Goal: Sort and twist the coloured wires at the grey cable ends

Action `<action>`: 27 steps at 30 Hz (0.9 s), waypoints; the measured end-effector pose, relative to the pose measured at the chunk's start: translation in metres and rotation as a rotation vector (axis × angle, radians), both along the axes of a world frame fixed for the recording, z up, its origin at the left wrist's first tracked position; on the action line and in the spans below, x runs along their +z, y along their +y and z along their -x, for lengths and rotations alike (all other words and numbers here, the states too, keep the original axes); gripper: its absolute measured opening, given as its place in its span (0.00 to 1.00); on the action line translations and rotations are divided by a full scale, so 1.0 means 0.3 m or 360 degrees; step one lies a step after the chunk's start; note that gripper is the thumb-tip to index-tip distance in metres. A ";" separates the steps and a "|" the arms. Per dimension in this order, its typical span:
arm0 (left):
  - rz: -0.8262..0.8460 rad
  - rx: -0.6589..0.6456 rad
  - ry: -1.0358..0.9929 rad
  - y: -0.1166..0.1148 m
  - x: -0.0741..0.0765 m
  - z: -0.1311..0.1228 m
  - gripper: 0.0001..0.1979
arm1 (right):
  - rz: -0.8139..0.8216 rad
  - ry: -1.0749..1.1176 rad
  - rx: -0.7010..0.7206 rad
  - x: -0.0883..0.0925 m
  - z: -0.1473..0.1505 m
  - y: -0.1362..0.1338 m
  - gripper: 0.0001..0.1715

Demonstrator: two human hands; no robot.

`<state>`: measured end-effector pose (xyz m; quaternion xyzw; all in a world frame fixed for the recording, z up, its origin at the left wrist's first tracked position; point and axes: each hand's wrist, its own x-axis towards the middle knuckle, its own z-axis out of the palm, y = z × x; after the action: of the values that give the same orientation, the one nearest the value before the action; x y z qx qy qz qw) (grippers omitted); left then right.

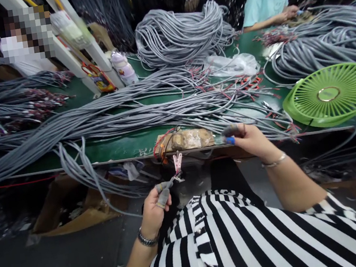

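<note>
My left hand (157,205), with grey finger covers, pinches the end of a grey cable (171,180) in front of the table edge. Just above that cable end is a pale pink clip (178,162); whether it grips the wires I cannot tell. My right hand (249,138) is at the table edge, its covered fingers and blue-tipped thumb closed together. What they hold, if anything, is too small to make out. Between my hands, a taped wooden block (195,138) with red and orange wires lies on the edge.
Bundles of grey cable (135,115) cross the green table (107,149). A large cable coil (180,35) stands behind, near a plastic bag (231,65) and a bottle (123,68). At right is a green fan (329,93). A co-worker (265,2) sits across; a cardboard box (75,204) lies below.
</note>
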<state>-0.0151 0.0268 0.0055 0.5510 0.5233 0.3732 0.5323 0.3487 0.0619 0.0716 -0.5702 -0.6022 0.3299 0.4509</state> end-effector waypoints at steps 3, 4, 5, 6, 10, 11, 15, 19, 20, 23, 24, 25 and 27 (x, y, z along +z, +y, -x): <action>0.0063 -0.0055 -0.0029 0.010 0.002 -0.033 0.19 | 0.0584 0.0010 0.0382 -0.087 -0.112 -0.169 0.18; 0.0083 -0.0093 -0.0041 0.013 0.003 -0.045 0.18 | 0.0742 -0.0092 0.0425 -0.142 -0.152 -0.232 0.16; 0.0104 -0.0131 -0.0056 0.015 0.004 -0.057 0.18 | 0.0895 -0.0251 0.0396 -0.207 -0.191 -0.296 0.12; 0.0122 -0.0159 -0.0077 0.018 0.006 -0.068 0.17 | 0.1063 -0.0488 0.0302 -0.277 -0.228 -0.362 0.07; 0.0182 -0.0200 -0.0172 0.024 0.008 -0.099 0.17 | 0.1592 -0.1332 0.0058 -0.506 -0.319 -0.567 0.08; 0.0196 -0.0207 -0.0190 0.024 0.008 -0.103 0.17 | 0.1591 -0.1361 0.0067 -0.530 -0.318 -0.585 0.11; 0.0178 -0.0258 -0.0191 0.016 0.003 -0.111 0.17 | 0.1358 -0.1430 0.0012 -0.474 -0.189 -0.502 0.16; 0.0176 -0.0227 -0.0138 -0.008 0.001 -0.124 0.18 | 0.0632 -0.0830 0.0225 -0.302 0.051 -0.311 0.19; 0.0208 -0.0202 -0.0152 -0.015 0.001 -0.129 0.18 | 0.0479 -0.0597 0.0313 -0.268 0.112 -0.270 0.20; 0.0326 -0.0124 -0.0204 -0.036 0.007 -0.142 0.20 | 0.0346 0.0056 0.0646 -0.206 0.278 -0.182 0.26; 0.0356 -0.0105 -0.0213 -0.042 0.009 -0.145 0.21 | 0.0342 0.0228 0.0717 -0.197 0.324 -0.163 0.26; 0.0375 -0.0092 -0.0221 -0.047 0.012 -0.146 0.21 | 0.0339 0.0351 0.0707 -0.192 0.362 -0.148 0.24; 0.0386 -0.0073 -0.0240 -0.055 0.015 -0.144 0.22 | 0.0341 0.0355 0.0649 -0.186 0.416 -0.127 0.16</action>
<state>0.0280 0.0104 0.0101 0.4648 0.5104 0.3352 0.6411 0.2239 0.0238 0.0158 -0.4417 -0.6129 0.5367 0.3758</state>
